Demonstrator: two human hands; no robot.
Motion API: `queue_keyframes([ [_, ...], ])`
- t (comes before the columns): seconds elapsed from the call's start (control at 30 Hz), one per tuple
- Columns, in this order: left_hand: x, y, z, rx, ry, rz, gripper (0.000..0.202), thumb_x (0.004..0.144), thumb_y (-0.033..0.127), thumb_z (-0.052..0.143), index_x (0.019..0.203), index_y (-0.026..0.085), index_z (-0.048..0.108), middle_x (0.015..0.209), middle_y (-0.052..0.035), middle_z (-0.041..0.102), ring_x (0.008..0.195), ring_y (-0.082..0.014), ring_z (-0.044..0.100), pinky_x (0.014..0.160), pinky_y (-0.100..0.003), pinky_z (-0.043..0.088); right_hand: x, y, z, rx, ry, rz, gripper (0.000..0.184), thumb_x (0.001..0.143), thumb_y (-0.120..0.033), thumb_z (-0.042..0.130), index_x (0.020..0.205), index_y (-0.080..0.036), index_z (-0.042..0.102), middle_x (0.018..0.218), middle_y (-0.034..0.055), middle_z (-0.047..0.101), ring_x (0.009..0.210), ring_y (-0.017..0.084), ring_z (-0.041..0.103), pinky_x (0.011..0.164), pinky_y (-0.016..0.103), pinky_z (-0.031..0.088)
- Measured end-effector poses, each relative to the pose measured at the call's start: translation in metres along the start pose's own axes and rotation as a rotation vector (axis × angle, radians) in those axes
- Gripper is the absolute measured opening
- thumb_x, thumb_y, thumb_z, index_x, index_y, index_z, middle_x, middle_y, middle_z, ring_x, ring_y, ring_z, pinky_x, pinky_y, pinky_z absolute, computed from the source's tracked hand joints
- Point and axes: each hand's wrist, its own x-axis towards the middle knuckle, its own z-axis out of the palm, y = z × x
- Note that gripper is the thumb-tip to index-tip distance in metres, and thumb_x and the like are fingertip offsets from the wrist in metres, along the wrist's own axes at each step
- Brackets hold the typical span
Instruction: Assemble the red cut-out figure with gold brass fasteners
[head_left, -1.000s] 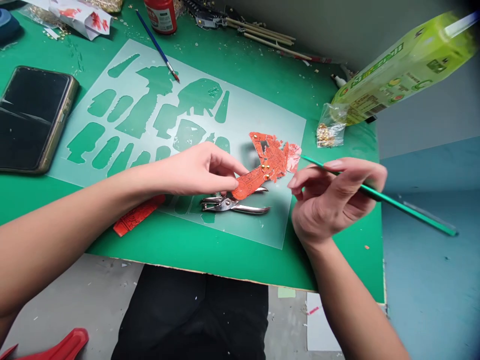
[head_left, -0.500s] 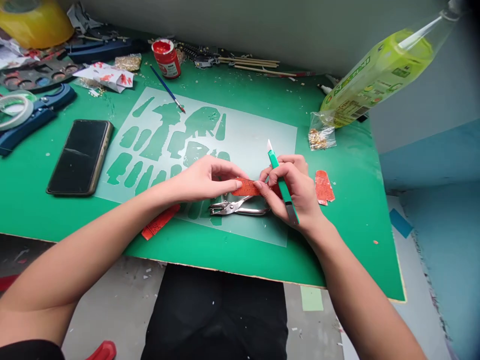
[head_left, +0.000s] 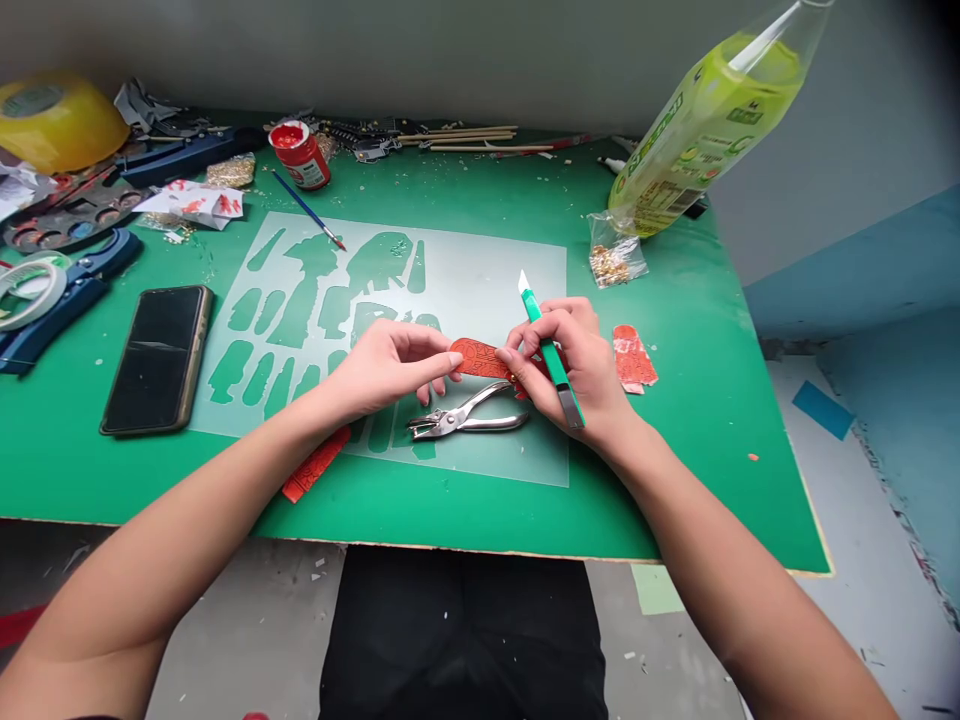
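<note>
Centrally, orange-red patterned flat strip (head_left: pixel 477 359): was held between both hands, near the silver metal hole punch (head_left: pixel 450 422).
Left hand (head_left: pixel 382 365): fingers pinched its rounded end.
Right hand (head_left: pixel 591 378): fingers pinched it farther right and held a slim green-handled knife (head_left: pixel 550 352).

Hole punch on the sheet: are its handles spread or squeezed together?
Spread: the silver hole punch lies with its two handles angled apart, and the translucent sheet shows in the gap between them.

Craft workspace, paint jar (head_left: pixel 304 162), paintbrush (head_left: pixel 309 209)
</note>
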Motion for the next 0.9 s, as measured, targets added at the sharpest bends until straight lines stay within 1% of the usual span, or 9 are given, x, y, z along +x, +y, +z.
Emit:
queue_keyframes([
  [0.2,0.0,-0.001,0.0,-0.007,0.008,0.002,0.025,0.085,0.04,0.081,0.08,0.016,0.074,0.074,-0.0055,0.076,0.061,-0.0128,0.067,0.057,-0.023,0.058,0.001,0.0,0.0,0.017,0.013,0.016,0.021,0.093,-0.031,0.075,0.086,-0.029,0.055,0.083,0.0042,0.072,0.098,0.028,0.061,0.096,0.05,0.049],
  [0.33,0.0,-0.003,0.001,-0.03,0.013,0.015,0.023,0.084,0.036,0.081,0.079,0.015,0.074,0.071,-0.0046,0.074,0.058,-0.0114,0.065,0.056,-0.022,0.058,0.0,-0.006,-0.005,0.065,0.113,0.011,0.011,0.097,-0.039,0.075,0.099,-0.03,0.068,0.091,0.0054,0.075,0.094,0.026,0.066,0.091,0.046,0.054],
  [0.37,0.0,-0.003,0.001,-0.031,0.01,0.019,0.023,0.084,0.036,0.08,0.079,0.015,0.074,0.07,-0.0044,0.074,0.058,-0.0112,0.065,0.056,-0.022,0.058,-0.001,-0.008,-0.007,0.078,0.123,0.001,0.015,0.1,-0.045,0.071,0.104,-0.03,0.072,0.089,0.005,0.075,0.089,0.025,0.068,0.086,0.044,0.056],
  [0.4,0.0,-0.004,0.001,-0.027,0.006,0.022,0.022,0.084,0.035,0.08,0.08,0.014,0.075,0.07,-0.0044,0.073,0.058,-0.0113,0.065,0.056,-0.022,0.058,-0.003,-0.009,-0.008,0.09,0.12,-0.021,0.024,0.103,-0.052,0.064,0.107,-0.031,0.075,0.084,0.0042,0.075,0.081,0.023,0.068,0.081,0.042,0.057],
  [0.5,0.001,-0.006,0.001,-0.002,0.012,0.027,0.021,0.084,0.035,0.078,0.081,0.014,0.076,0.071,-0.0054,0.074,0.059,-0.0126,0.066,0.054,-0.023,0.057,-0.008,-0.014,-0.008,0.093,0.074,-0.087,0.06,0.107,-0.069,0.039,0.109,-0.027,0.082,0.066,0.0018,0.069,0.062,0.018,0.066,0.066,0.036,0.056],
  [0.57,0.001,-0.007,0.002,0.018,0.023,0.022,0.021,0.084,0.034,0.077,0.08,0.014,0.076,0.071,-0.0061,0.074,0.06,-0.0135,0.067,0.053,-0.023,0.056,-0.01,-0.017,-0.005,0.095,0.081,-0.065,0.069,0.11,-0.066,0.031,0.102,-0.024,0.084,0.058,0.0005,0.066,0.055,0.015,0.064,0.059,0.031,0.054],
  [0.7,0.002,-0.008,0.003,0.034,0.025,0.008,0.017,0.084,0.031,0.076,0.08,0.014,0.078,0.071,-0.006,0.074,0.061,-0.0137,0.068,0.051,-0.022,0.055,-0.013,-0.025,0.001,0.155,0.157,0.054,0.067,0.115,-0.051,0.032,0.083,-0.022,0.084,0.05,-0.0019,0.061,0.043,0.01,0.059,0.049,0.025,0.049],
  [0.8,0.002,-0.007,0.004,0.037,0.025,0.002,0.014,0.083,0.028,0.076,0.079,0.015,0.078,0.07,-0.0057,0.074,0.06,-0.0134,0.067,0.051,-0.022,0.054,-0.014,-0.027,0.005,0.152,0.144,0.027,0.067,0.114,-0.052,0.034,0.079,-0.023,0.083,0.049,-0.002,0.061,0.043,0.011,0.061,0.047,0.025,0.049],
  [0.9,0.002,-0.006,0.004,0.044,0.025,-0.005,0.012,0.082,0.027,0.075,0.077,0.016,0.078,0.07,-0.0057,0.074,0.061,-0.0133,0.068,0.051,-0.021,0.054,-0.013,-0.026,0.007,0.104,0.119,-0.059,0.066,0.113,-0.053,0.037,0.077,-0.022,0.083,0.049,-0.0013,0.063,0.048,0.013,0.067,0.053,0.025,0.055],
])
